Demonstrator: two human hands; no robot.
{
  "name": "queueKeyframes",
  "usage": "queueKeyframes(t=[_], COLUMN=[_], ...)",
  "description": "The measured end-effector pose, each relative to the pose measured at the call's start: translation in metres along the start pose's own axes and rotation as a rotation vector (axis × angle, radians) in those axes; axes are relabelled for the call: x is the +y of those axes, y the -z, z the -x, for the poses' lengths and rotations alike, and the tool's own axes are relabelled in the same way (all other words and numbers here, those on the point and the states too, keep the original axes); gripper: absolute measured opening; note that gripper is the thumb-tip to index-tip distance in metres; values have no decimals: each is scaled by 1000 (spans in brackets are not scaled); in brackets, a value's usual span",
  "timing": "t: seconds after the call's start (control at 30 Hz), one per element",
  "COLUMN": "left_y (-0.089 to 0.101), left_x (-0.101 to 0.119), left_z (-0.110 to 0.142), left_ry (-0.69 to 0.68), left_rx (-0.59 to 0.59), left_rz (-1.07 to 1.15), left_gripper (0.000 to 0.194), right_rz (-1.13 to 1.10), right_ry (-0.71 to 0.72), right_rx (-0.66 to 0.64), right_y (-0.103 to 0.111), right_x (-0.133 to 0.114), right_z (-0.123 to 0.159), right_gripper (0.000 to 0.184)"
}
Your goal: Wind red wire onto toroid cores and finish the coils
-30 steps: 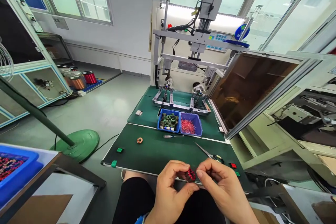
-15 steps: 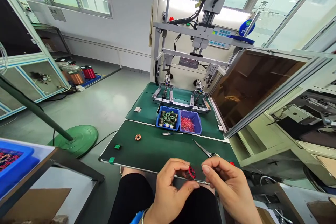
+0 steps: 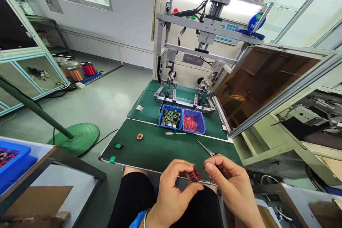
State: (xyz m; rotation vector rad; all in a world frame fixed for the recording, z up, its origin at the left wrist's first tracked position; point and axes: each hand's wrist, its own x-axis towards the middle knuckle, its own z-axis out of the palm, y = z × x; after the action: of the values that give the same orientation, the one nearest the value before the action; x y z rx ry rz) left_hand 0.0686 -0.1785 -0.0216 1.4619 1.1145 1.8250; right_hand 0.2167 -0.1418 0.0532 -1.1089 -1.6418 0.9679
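Note:
My left hand holds a small stator core wound with red wire between thumb and fingers, above my lap at the bench's front edge. Just to its right, my right hand is closed in a pinch, its fingertips apart from the core. Whatever it pinches, perhaps a thin wire end, is too small to make out. A pair of scissors lies on the green mat just beyond my right hand, its handles partly hidden behind the fingers.
A blue bin of green stator cores and a purple bin of red wire pieces stand at mid-bench. Before them lies a screwdriver. A copper-wound core and green block sit left. Behind rises a machine frame.
The view has shifted slightly. My right hand has edged a little left towards the stator core, while my left hand keeps its hold almost unmoved.

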Motion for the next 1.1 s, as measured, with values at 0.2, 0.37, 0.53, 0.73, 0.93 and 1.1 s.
queueKeyframes(t=[0.2,0.37,0.53,0.73,0.93,1.1], left_y=[-1,-1,-1,-1,-1,-1], left_x=[-1,1,0,0,2,2], left_z=[0,-1,-1,0,-1,-2], left_ry=[-6,-5,-5,5,-2,-9], left_rx=[-1,-1,6,0,4,13], left_rz=[-3,-7,-4,6,-7,-19], left_gripper=[27,27,26,28,27,25], right_rz=[18,19,48,37,39,47], right_ry=[-7,-12,-35,-32,-16,-18], right_rx=[32,4,14,23,15,6], right_y=[1,1,4,5,4,3], right_x=[0,-2,0,1,0,-1], right_z=[-1,-1,1,0,0,-1], right_gripper=[20,23,27,24,22,26])
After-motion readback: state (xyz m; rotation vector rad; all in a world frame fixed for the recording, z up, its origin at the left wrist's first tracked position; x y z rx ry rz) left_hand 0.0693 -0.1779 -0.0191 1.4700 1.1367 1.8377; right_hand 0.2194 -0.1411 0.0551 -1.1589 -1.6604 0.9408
